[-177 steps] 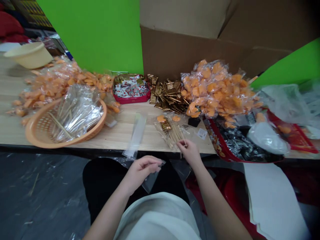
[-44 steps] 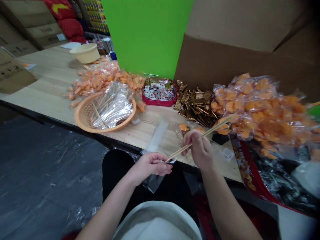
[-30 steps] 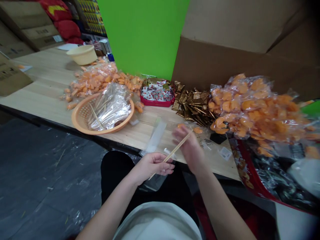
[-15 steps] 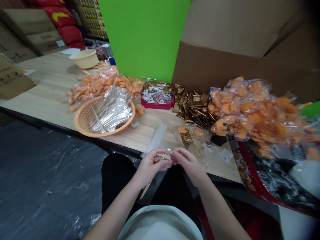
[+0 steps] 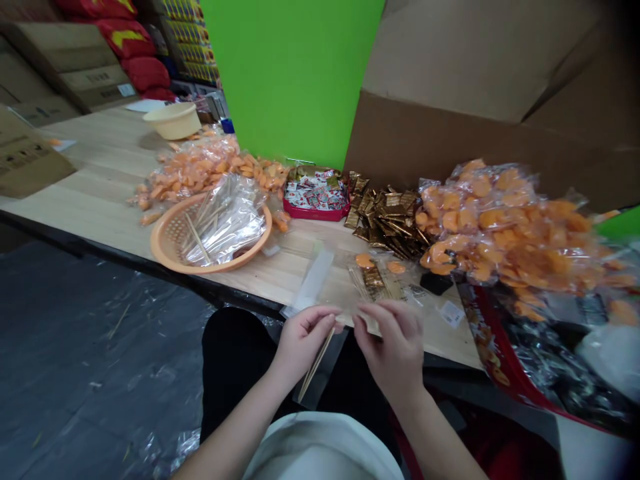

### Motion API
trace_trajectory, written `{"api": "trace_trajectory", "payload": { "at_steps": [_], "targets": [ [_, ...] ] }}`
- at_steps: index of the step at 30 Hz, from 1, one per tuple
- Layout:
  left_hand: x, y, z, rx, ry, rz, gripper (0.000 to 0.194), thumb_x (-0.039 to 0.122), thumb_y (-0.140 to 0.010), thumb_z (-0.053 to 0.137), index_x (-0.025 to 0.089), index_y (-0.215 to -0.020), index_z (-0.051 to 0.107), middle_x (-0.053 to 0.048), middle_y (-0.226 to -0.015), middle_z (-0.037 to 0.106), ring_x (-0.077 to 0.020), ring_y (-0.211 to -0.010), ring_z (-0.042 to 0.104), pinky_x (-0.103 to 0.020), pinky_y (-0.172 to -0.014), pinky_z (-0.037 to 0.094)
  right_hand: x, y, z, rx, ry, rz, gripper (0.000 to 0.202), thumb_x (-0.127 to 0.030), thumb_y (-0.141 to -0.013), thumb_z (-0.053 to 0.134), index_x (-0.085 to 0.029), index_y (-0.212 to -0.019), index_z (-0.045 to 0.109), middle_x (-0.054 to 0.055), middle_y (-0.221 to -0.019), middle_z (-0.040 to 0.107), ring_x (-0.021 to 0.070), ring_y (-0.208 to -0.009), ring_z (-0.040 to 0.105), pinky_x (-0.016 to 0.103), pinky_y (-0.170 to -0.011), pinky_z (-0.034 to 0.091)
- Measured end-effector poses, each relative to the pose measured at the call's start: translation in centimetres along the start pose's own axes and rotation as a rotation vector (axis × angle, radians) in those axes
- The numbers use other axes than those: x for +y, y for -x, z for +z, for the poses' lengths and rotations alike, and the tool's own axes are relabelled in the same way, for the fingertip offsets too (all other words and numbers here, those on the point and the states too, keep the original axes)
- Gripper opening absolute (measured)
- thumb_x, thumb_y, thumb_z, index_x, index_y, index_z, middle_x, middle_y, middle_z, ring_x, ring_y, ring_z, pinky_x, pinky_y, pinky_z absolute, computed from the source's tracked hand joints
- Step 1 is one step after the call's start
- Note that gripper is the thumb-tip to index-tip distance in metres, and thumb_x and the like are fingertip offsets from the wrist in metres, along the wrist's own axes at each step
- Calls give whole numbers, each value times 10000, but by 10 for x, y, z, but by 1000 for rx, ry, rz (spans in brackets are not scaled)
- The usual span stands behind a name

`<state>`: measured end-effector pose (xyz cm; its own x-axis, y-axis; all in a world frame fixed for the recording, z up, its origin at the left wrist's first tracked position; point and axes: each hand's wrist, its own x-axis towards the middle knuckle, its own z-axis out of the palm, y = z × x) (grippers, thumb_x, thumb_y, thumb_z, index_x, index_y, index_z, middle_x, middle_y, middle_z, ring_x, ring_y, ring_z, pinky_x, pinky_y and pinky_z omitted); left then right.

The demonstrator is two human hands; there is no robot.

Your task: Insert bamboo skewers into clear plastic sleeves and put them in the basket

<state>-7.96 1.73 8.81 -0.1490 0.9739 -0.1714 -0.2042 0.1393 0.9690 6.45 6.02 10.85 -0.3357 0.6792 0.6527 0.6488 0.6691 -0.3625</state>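
Thin wooden sticks (image 5: pixel 316 365) and a clear plastic bag (image 5: pixel 325 360) hang below my left hand (image 5: pixel 307 333), which pinches them at the table's front edge. My right hand (image 5: pixel 393 340) is just to the right, apart from it, with fingers spread and slightly blurred; nothing shows in it. Beyond my right hand, more sticks, a gold packet (image 5: pixel 373 279) and round orange pieces (image 5: pixel 397 267) lie on the table. Clear flat bags (image 5: pixel 316 277) lie beyond my left hand.
An orange basket (image 5: pixel 163 250) of wrapped sticks is at the left. Behind are a red tray (image 5: pixel 315 213) of small sachets, gold packets (image 5: pixel 390 217) and bagged orange pieces (image 5: pixel 495 220). A light bowl (image 5: pixel 320 440) sits near my lap.
My right hand has moved right, away from my left hand, and its fingers have opened. My left hand still holds the sticks, now tilted more upright.
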Motion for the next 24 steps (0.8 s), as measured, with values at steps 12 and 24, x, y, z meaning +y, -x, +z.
{"api": "trace_trajectory", "payload": {
  "at_steps": [12, 24],
  "targets": [
    [11, 9, 9, -48, -415, 229, 247, 267, -842, 495, 246, -981, 698, -36, -934, 703, -204, -839, 631, -261, -776, 454, 2, 6, 3, -172, -29, -104, 161, -129, -796, 536, -226, -877, 635, 59, -785, 614, 213, -795, 523, 369, -757, 458],
    [2, 1, 6, -41, 274, -303, 323, 382, -773, 615, 158, -1001, 660, -89, -934, 700, -207, -871, 654, -357, -842, 497, 65, 40, -42, -107, -619, 689, 117, -288, -803, 541, -205, -743, 597, 26, -733, 560, 150, -665, 527, 281, -599, 430]
  ]
}}
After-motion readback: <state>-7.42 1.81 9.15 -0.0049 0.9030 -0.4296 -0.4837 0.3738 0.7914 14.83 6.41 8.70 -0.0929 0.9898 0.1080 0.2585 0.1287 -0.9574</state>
